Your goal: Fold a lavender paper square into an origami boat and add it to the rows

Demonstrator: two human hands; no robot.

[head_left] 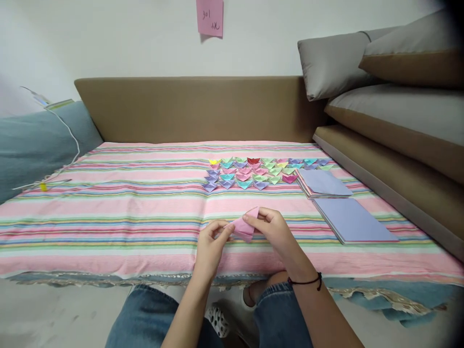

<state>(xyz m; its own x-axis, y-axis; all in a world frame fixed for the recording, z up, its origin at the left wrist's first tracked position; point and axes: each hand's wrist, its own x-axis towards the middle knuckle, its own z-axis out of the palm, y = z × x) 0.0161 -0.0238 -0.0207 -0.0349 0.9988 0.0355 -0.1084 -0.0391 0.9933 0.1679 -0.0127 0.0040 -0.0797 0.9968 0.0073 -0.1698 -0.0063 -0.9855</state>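
Between my two hands is a folded piece of pink paper [246, 229], held above the front part of the striped cloth [108, 208]. My left hand [213, 238] pinches its left corner between thumb and fingers. On the upper right side, my right hand [270, 223] grips the paper, its thumb lying on the near face. Beyond my hands, several small folded paper boats [244, 177] in many colours stand in rows on the cloth. To the right lie a stack of small paper sheets [324, 183] and a stack of larger lilac sheets [355, 220].
Grey and brown cushions [398, 111] are piled along the right side. A brown backrest [195, 108] runs along the wall, where a pink note [210, 18] hangs. At the left are a blue cushion [47, 130] and a white cable [68, 130].
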